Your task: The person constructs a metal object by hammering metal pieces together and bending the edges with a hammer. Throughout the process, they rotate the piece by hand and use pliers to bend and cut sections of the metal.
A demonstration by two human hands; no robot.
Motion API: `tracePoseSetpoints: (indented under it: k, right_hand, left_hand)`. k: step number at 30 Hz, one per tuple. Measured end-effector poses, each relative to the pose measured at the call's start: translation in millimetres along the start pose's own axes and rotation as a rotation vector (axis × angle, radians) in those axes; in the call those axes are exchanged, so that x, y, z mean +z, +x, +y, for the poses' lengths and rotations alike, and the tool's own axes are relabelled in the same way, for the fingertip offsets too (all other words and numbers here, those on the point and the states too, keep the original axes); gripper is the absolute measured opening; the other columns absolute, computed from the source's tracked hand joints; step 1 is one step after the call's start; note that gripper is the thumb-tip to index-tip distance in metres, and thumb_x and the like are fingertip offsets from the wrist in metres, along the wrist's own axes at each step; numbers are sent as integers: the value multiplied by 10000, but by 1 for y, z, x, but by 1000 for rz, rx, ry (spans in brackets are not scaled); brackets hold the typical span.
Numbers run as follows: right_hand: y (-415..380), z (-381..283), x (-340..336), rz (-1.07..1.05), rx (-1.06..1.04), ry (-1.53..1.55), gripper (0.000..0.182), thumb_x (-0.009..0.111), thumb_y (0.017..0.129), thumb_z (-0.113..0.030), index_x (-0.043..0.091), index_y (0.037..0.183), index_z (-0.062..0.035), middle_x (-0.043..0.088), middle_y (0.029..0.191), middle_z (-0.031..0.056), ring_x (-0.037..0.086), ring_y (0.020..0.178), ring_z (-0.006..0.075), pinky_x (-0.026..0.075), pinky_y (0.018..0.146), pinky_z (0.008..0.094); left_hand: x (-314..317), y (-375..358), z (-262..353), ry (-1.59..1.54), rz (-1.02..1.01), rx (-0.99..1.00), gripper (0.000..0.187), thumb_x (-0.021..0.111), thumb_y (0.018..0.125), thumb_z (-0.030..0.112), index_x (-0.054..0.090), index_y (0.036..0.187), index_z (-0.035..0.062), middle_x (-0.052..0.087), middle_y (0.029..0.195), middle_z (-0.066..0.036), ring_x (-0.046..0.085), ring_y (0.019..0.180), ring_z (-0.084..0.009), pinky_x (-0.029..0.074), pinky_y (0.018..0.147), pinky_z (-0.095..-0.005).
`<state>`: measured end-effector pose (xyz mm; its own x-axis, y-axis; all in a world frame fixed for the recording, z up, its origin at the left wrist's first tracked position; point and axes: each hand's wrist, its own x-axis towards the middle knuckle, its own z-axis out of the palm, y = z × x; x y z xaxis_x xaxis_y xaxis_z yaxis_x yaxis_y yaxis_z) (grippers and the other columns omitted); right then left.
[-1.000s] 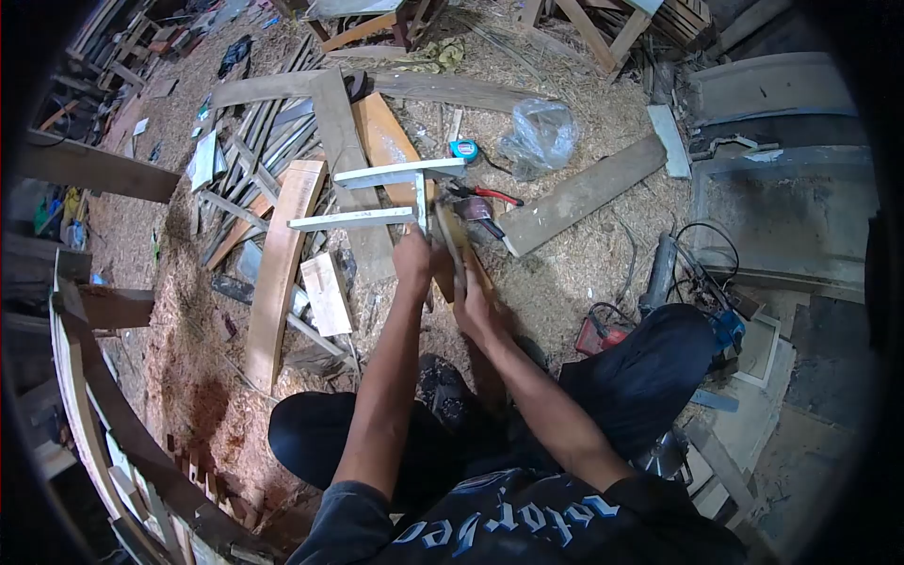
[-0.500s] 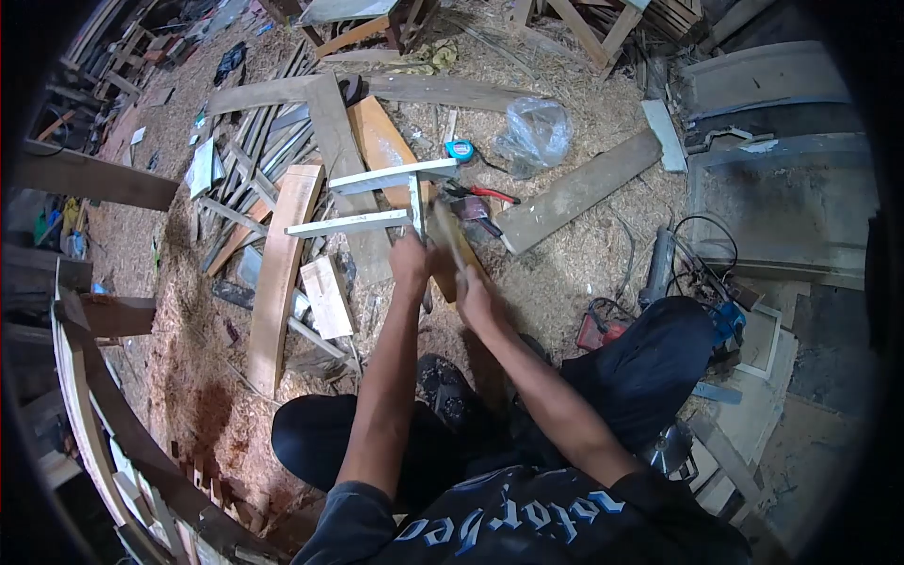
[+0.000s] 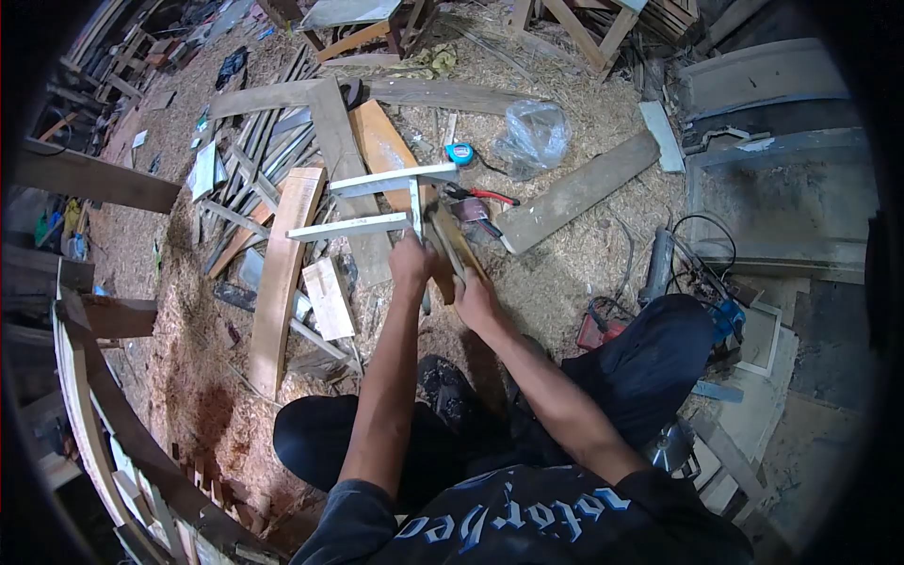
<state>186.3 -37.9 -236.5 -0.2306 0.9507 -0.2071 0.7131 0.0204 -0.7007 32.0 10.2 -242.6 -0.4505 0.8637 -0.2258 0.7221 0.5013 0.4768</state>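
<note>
My left hand (image 3: pixel 411 260) is closed around the lower end of a small white wooden frame, whose two long slats (image 3: pixel 350 226) point left. My right hand (image 3: pixel 476 299) is wrapped round the handle of a tool (image 3: pixel 450 240), perhaps a hammer, whose head is hard to make out beside the frame. An orange-brown board (image 3: pixel 382 139) lies beneath the frame. Just right of the tool are red-handled pliers (image 3: pixel 492 196) and a dark tool with a pale tip (image 3: pixel 491 227). A teal tape measure (image 3: pixel 459 153) lies beyond the frame.
Planks (image 3: pixel 285 273) and thin strips lie on the shavings at left. A clear plastic bag (image 3: pixel 535 134) and a grey board (image 3: pixel 581 193) are at right. Near my knee stand a red power tool (image 3: pixel 597 325) and cables. Panels (image 3: pixel 777 212) lie at far right.
The tool in my right hand looks blurred before and sharper now, with its upper part slightly lower. The white frame and my left hand have barely moved.
</note>
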Motion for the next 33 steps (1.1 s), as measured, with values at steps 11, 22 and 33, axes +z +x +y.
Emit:
tracePoseSetpoints:
  k: [11, 22, 33]
  right_hand:
    - [0, -18, -38, 90, -17, 252, 284, 545, 971, -281, 559, 1041, -5, 618, 759, 255, 621, 750, 465, 470, 623, 518]
    - [52, -160, -197, 133, -423, 497, 311, 579, 982, -302, 573, 989, 8, 629, 759, 140, 593, 684, 183, 470, 635, 357]
    - [5, -165, -249, -40, -348, 265, 275, 513, 997, -262, 569, 1092, -10, 637, 756, 192, 659, 710, 342, 485, 641, 411]
  left_hand:
    - [-11, -1, -8, -97, 50, 9, 353, 626, 844, 256, 618, 1032, -42, 663, 903, -308, 646, 866, -472, 517, 772, -518]
    - [-217, -9, 54, -958, -264, -127, 408, 660, 897, 193, 599, 1238, -22, 680, 1086, -127, 644, 953, -208, 480, 871, -340]
    - [-181, -27, 64, -1389, -173, -124, 432, 641, 938, 246, 551, 1234, -56, 668, 1032, -116, 648, 864, -179, 512, 748, -308]
